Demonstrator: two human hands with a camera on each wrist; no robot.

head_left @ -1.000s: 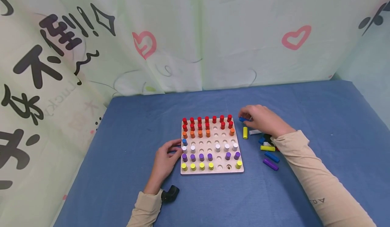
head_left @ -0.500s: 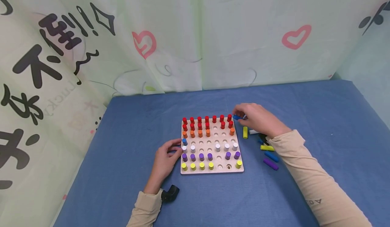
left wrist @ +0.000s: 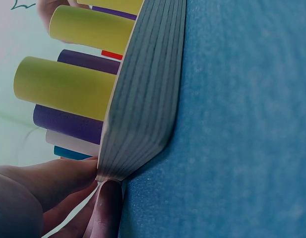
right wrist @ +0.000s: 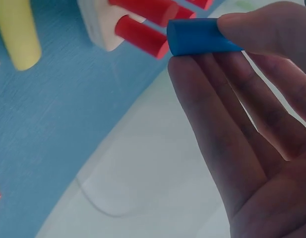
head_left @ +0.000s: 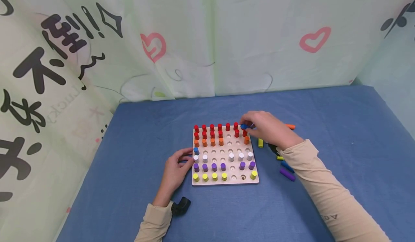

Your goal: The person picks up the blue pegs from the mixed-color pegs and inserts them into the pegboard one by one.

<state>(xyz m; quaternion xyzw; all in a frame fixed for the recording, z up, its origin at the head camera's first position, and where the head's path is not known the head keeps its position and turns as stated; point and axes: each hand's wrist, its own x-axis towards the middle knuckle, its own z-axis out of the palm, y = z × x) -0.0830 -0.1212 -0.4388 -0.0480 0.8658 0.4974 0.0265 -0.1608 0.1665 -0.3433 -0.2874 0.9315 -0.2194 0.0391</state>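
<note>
A wooden pegboard [head_left: 223, 183] lies on the blue cloth, with rows of red, orange, blue, white, purple and yellow pegs standing in its holes. My left hand [head_left: 176, 169] grips the board's left edge; in the left wrist view its fingertips meet at the board's layered side [left wrist: 143, 94]. Between thumb and fingers my right hand [head_left: 267, 126] pinches a blue peg [right wrist: 200, 37], above the board's far right corner near the red pegs [right wrist: 140, 35]. One blue peg [head_left: 196, 151] stands alone at the left end of its row, with bare holes to its right.
Loose pegs lie right of the board: a yellow peg [head_left: 260, 143], a purple peg [head_left: 287, 174], an orange peg [head_left: 290, 126] and others partly hidden under the right arm. A printed curtain [head_left: 243, 54] hangs behind the table.
My right hand has moved left with the blue peg, from beyond the board's right side to over its far right corner. The left hand has stayed at the board's edge.
</note>
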